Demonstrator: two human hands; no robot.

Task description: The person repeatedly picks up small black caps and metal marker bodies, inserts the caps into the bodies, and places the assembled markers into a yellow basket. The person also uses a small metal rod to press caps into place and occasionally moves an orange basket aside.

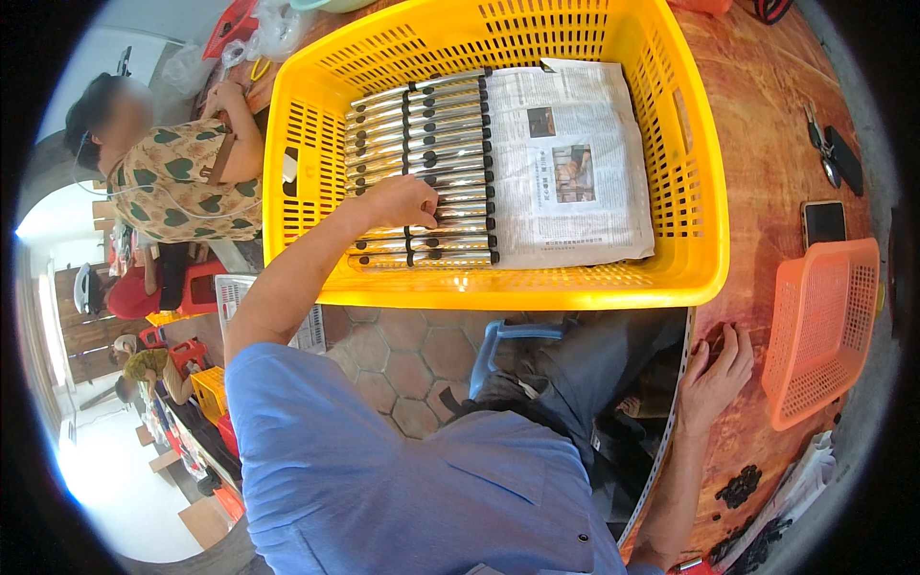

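In the yellow crate, a row of shiny metal tubes with black end caps and small black knobs lies side by side. My left hand reaches over the lower tubes, its fingers curled and pinched down by the black fittings. Whatever lies between those fingertips is hidden. Next to the tubes, a sheet of newspaper covers the right part of the crate. My right hand rests at the wooden table's edge, fingers bent toward the thumb around something small and dark that I cannot make out.
An orange basket, a phone and keys sit on the table at right. Small black parts are heaped nearer me. A co-worker sits at the left; a blue stool stands below the crate.
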